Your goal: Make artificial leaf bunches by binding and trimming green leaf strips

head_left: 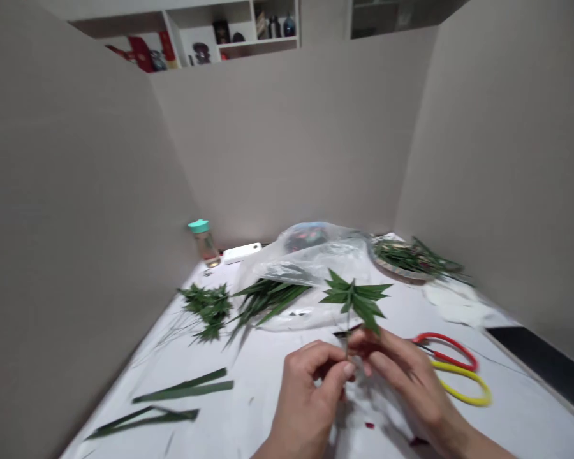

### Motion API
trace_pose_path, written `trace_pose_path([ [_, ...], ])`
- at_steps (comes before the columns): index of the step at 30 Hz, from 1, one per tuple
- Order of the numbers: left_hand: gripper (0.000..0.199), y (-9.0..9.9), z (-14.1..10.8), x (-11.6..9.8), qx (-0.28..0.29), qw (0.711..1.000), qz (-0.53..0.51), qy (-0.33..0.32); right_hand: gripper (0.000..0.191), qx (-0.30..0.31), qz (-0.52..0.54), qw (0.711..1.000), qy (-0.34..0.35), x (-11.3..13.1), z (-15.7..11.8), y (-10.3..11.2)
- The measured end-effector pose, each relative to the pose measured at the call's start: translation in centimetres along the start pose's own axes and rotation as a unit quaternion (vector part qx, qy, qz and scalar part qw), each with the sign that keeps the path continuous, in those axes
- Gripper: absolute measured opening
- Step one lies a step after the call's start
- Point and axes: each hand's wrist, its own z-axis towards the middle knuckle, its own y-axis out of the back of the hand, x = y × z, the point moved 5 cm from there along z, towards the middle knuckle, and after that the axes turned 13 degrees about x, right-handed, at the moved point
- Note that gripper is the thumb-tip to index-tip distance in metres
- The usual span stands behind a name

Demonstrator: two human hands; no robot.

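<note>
A star-shaped sprig of pointed green leaves [351, 296] stands upright on a thin stem in front of me. My left hand [316, 386] pinches the lower stem between thumb and forefinger. On the other side, my right hand [409, 376] has its fingers curled in at the stem just below the leaves; its fingertips are partly blurred. Scissors with one red and one yellow handle [459, 370] lie beside my right hand, their blades mostly hidden behind it. Cut green leaf strips [186, 389] lie on the white table to the left of my hands.
Finished-looking leaf sprigs [208, 309] lie at left, near long leaves [272, 294] on a clear plastic bag [325, 258]. Behind are a teal-lidded bottle [205, 243] and a white phone-like object [242, 253]. A round tray [397, 273] holds green stems; a dark flat panel [545, 363] lies right.
</note>
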Motion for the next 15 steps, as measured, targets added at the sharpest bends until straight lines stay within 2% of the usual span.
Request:
trace_pose_path([
  [2, 0.019, 1.2, -0.1, -0.6, -0.023, 1.000, 0.000, 0.009, 0.024, -0.014, 0.007, 1.000, -0.009, -0.2, -0.1, 0.2],
  [4, 0.019, 3.5, -0.7, -1.2, -0.059, 0.998, 0.015, 0.011, 0.027, -0.012, -0.013, 0.999, -0.037, -1.0, -0.2, 0.4],
  [8, 0.019, 10.6, -2.8, -1.6, -0.141, 0.985, 0.101, 0.020, 0.031, 0.048, -0.084, 0.995, -0.040, -2.8, -0.2, 0.9],
  [12, 0.023, 18.2, -4.9, -0.5, -0.203, 0.955, 0.205, 0.072, 0.029, 0.070, -0.106, 0.991, -0.040, -4.4, -0.5, 1.0],
  [15, 0.025, 21.9, -6.3, 0.1, -0.217, 0.925, 0.289, 0.118, 0.025, 0.038, -0.066, 0.995, -0.065, -5.7, -1.2, 0.8],
])
